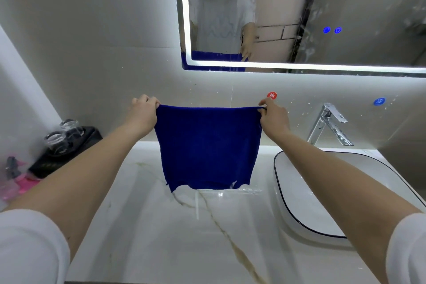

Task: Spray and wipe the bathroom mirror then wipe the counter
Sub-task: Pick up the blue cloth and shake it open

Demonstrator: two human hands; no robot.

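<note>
I pinch the top corners of the cloth with my left hand and right hand, so it hangs flat above the counter, below the mirror. I think I spread it to fold it for wiping.

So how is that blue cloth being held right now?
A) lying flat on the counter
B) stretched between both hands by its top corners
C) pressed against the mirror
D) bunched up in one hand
B: the left hand and the right hand each pinch a top corner of the blue cloth, which hangs spread out between them.
</note>
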